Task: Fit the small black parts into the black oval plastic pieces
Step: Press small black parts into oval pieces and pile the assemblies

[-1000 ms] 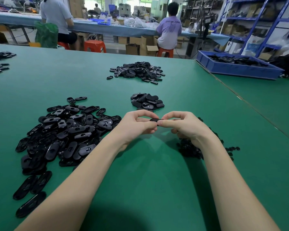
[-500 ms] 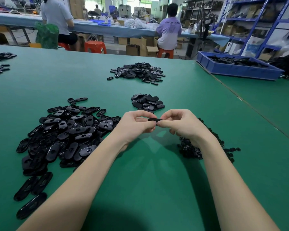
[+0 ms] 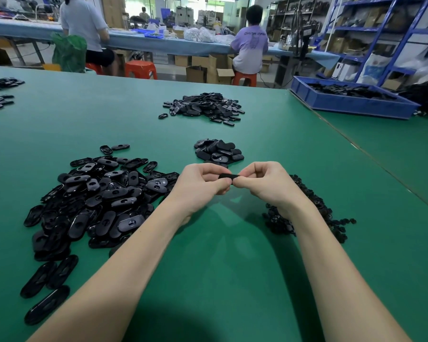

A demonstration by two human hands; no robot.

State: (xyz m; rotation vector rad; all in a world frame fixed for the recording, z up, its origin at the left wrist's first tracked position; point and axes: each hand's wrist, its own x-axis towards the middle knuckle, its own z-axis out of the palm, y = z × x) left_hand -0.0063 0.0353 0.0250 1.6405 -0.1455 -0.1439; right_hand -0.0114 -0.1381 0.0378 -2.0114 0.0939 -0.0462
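One black oval piece (image 3: 229, 178) is held edge-on above the worktop (image 3: 220, 255), pinched at its ends between the fingers (image 3: 216, 185) of the left hand (image 3: 200, 187) and those of the right hand (image 3: 263, 185). Both sets of fingers are curled tight around it. Whether a small part already sits in it cannot be told; the fingers cover most of the piece.

Just beyond the fingers lies a small heap of ovals (image 3: 219, 151), apparently finished work. To their left, a large pile of unfilled ovals (image 3: 94, 201). Under the right wrist, the loose small black parts (image 3: 304, 218).

Risk, in my judgement: uneven thumb pressure could seat the insert crooked or spring it out onto the worktop. Black on black, a half-seated part would pass unnoticed. A dropped insert could land among the ovals and be lost
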